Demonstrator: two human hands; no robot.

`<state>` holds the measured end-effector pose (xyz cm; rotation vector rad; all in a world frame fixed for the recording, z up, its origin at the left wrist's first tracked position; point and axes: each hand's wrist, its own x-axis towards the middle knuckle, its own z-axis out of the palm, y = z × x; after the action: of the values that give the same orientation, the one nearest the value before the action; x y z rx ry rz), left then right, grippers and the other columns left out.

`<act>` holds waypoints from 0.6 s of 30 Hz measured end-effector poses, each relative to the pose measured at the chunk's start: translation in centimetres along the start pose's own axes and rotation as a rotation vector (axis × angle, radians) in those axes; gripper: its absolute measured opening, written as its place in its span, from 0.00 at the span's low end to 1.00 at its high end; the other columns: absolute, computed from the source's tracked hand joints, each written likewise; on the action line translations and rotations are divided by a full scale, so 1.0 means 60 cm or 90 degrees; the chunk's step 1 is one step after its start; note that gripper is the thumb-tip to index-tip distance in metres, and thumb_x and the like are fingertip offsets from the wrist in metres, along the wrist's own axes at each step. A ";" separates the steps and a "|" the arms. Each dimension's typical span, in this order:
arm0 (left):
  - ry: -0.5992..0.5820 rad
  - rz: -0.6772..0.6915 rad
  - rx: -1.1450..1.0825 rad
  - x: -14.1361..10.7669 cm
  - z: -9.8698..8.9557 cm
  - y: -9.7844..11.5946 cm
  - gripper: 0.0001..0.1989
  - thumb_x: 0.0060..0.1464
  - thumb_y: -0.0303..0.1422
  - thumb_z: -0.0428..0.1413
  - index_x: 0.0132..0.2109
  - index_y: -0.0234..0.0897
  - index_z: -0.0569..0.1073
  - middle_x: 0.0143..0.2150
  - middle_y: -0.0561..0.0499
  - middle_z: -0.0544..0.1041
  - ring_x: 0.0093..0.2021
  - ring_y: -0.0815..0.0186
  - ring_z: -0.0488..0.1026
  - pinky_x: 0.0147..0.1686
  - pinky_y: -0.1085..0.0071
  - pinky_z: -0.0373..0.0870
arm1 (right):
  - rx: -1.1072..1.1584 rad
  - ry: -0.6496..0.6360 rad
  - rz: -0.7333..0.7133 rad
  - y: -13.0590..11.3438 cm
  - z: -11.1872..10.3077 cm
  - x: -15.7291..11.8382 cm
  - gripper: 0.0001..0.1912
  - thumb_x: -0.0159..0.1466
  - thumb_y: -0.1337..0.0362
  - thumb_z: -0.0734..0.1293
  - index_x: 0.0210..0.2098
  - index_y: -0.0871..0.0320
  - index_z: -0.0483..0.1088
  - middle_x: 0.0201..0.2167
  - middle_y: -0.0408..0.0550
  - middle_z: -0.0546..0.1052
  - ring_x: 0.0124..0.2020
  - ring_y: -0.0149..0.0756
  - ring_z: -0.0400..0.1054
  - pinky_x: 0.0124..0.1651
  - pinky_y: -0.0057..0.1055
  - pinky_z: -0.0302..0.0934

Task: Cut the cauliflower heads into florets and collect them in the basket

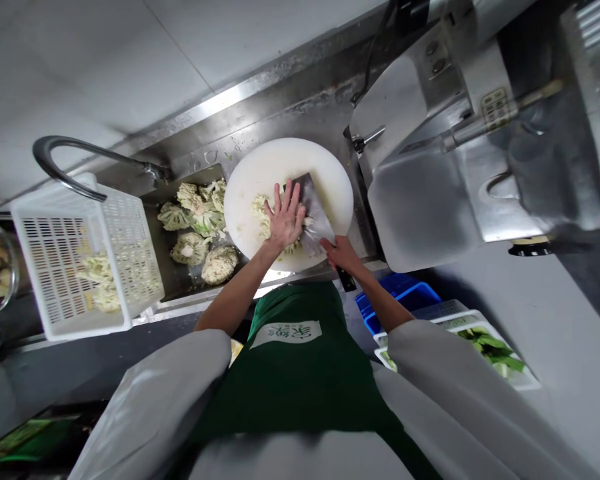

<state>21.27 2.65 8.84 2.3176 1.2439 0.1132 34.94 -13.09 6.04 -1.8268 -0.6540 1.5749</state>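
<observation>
A round white cutting board (275, 157) lies at the counter in front of me. My right hand (341, 253) is wrapped round the handle of a cleaver (316, 212), whose broad blade rests over the board, pointing away from me. Beside the blade, my left hand (286, 219) is spread flat on the cauliflower pieces (260, 212), fingers apart. Cut florets show to the left of that palm and below it. What lies directly beneath the palm and the blade is hidden.
Several cauliflower heads (220, 265) sit in the sink left of the board. A white basket (87, 327) holding florets stands under a curved faucet (75, 141). A metal slicing machine (425, 207) stands close on the right. Below it are a blue crate (397, 293) and white crates with green leaves (495, 350).
</observation>
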 end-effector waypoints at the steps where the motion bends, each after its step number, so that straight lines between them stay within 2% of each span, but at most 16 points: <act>1: 0.001 -0.005 0.002 0.000 -0.001 0.002 0.34 0.71 0.51 0.33 0.77 0.44 0.44 0.79 0.49 0.41 0.79 0.50 0.28 0.72 0.34 0.28 | 0.025 -0.003 0.003 0.001 0.007 0.003 0.19 0.69 0.49 0.65 0.29 0.53 0.60 0.13 0.35 0.62 0.12 0.28 0.58 0.15 0.24 0.52; 6: 0.007 -0.022 -0.004 -0.004 -0.005 0.011 0.35 0.70 0.52 0.34 0.77 0.45 0.46 0.79 0.49 0.42 0.79 0.50 0.28 0.72 0.35 0.27 | 0.118 -0.016 0.004 -0.002 0.042 0.011 0.20 0.69 0.44 0.64 0.31 0.52 0.59 0.14 0.34 0.62 0.11 0.27 0.56 0.15 0.25 0.53; 9: 0.020 -0.023 -0.019 -0.006 -0.008 0.011 0.35 0.70 0.53 0.35 0.77 0.45 0.47 0.79 0.49 0.43 0.79 0.50 0.28 0.72 0.36 0.27 | 0.127 -0.004 -0.017 -0.012 0.073 0.018 0.22 0.68 0.41 0.63 0.32 0.51 0.59 0.15 0.34 0.63 0.12 0.28 0.58 0.16 0.25 0.55; 12: 0.025 -0.028 -0.020 -0.007 -0.011 0.008 0.35 0.70 0.53 0.35 0.77 0.45 0.47 0.79 0.49 0.43 0.79 0.50 0.28 0.72 0.36 0.27 | 0.120 -0.004 -0.038 -0.019 0.095 0.024 0.20 0.70 0.41 0.61 0.35 0.51 0.62 0.15 0.34 0.63 0.13 0.29 0.59 0.17 0.26 0.57; 14: 0.024 -0.028 -0.015 -0.006 -0.012 0.007 0.34 0.70 0.52 0.34 0.77 0.46 0.47 0.79 0.50 0.42 0.79 0.50 0.28 0.72 0.35 0.27 | 0.105 -0.013 -0.033 -0.018 0.089 0.019 0.19 0.70 0.42 0.60 0.36 0.51 0.62 0.15 0.34 0.63 0.13 0.30 0.59 0.17 0.26 0.57; 18: 0.009 -0.008 0.000 -0.002 -0.010 0.003 0.33 0.71 0.49 0.34 0.77 0.44 0.47 0.80 0.49 0.41 0.79 0.49 0.29 0.72 0.34 0.29 | 0.071 -0.091 -0.006 -0.008 0.048 0.001 0.22 0.68 0.41 0.64 0.30 0.52 0.62 0.13 0.35 0.63 0.12 0.29 0.57 0.16 0.26 0.55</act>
<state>21.18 2.70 9.47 2.3130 1.2650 0.1262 32.12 -12.31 6.08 -1.6397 -0.6246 1.7117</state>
